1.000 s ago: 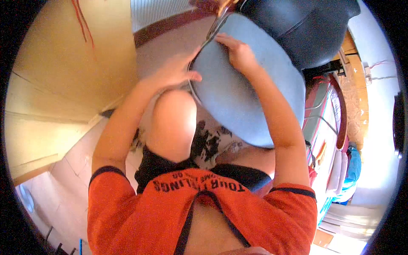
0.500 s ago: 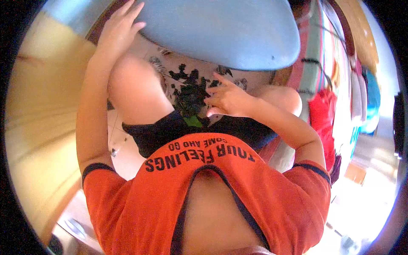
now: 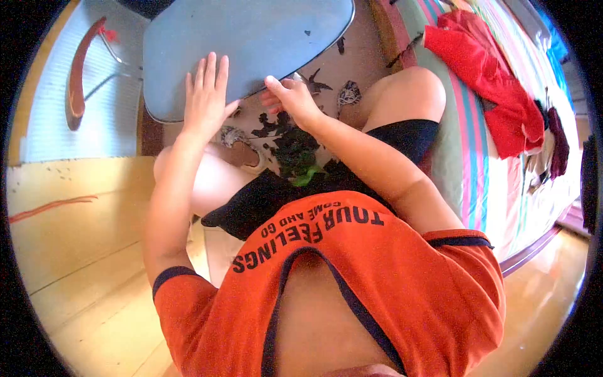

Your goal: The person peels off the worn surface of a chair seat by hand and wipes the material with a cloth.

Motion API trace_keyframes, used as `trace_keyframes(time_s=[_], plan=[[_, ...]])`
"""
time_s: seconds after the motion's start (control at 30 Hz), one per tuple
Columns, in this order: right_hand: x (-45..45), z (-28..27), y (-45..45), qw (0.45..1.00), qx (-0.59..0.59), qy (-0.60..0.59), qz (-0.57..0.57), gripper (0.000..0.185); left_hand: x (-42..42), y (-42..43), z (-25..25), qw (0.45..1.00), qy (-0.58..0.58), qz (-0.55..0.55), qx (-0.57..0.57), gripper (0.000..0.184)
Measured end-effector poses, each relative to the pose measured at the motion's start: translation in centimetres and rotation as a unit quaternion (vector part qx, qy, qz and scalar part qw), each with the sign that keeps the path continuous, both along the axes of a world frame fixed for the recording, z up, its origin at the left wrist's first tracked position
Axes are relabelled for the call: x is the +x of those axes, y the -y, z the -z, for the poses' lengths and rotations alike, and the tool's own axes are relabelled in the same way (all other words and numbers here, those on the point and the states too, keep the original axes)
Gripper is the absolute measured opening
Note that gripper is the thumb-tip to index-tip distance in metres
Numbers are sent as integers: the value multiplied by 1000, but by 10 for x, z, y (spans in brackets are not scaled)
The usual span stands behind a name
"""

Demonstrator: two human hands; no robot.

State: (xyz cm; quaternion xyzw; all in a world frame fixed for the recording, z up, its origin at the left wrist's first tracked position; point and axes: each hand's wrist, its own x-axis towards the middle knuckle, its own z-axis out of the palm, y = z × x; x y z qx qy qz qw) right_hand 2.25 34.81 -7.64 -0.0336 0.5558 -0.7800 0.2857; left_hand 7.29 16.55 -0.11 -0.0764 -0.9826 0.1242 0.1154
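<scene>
Blue and rounded, a chair seat (image 3: 257, 38) is placed at eleven o'clock; over it the left hand (image 3: 206, 103) is laid, fingers spread, apparently for steadying, while the right hand (image 3: 294, 103) is held beside the seat's edge, thumb and fingers apart.

Seat (image 3: 251, 38) ahead, bed (image 3: 468, 169) right, clothes (image 3: 493, 85) atop bed

orange-red shirt (image 3: 402, 283) | dark-trimmed sleeves (image 3: 188, 305) | black "FEELINGS" lettering (image 3: 274, 240) | black shorts (image 3: 411, 139)

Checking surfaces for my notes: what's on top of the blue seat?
A small dark spot or scrap shows on the blue seat. The left hand, over it, hides what lies beneath.
</scene>
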Motion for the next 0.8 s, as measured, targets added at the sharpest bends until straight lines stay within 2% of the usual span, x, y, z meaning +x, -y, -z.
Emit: trace_keyframes(time_s=[0.17,0.27,0.33,0.47,0.53,0.6,0.67,0.7,0.77,0.8], plan=[[2,5,0,999,-46,12,27,34,-3,-8,0,1000,8,8,-27,97],[2,17,3,997,-65,-4,31,31,-4,-17,3,999,17,-34,-31,100],[2,13,2,999,-45,-18,9,31,-7,-23,5,1000,-12,-23,12,101],[1,7,1,1000,-22,10,-10,25,-18,-28,12,999,-28,12,25,105],[-3,10,0,997,-80,4,-19,23,-18,-26,14,999,-31,12,16,104],[1,14,5,992,-119,44,0,20,-16,-22,17,999,-42,25,9,102],[-2,19,4,959,-251,128,-8,20,-16,-20,18,999,-41,27,4,101],[-1,16,1,958,-257,128,-17,19,-16,-20,19,999,-45,27,4,100],[-5,16,-6,948,-295,121,4,17,-16,-20,21,998,-49,33,5,99],[-16,12,-20,936,-328,114,57,15,-16,-20,22,998,-57,40,11,99]])
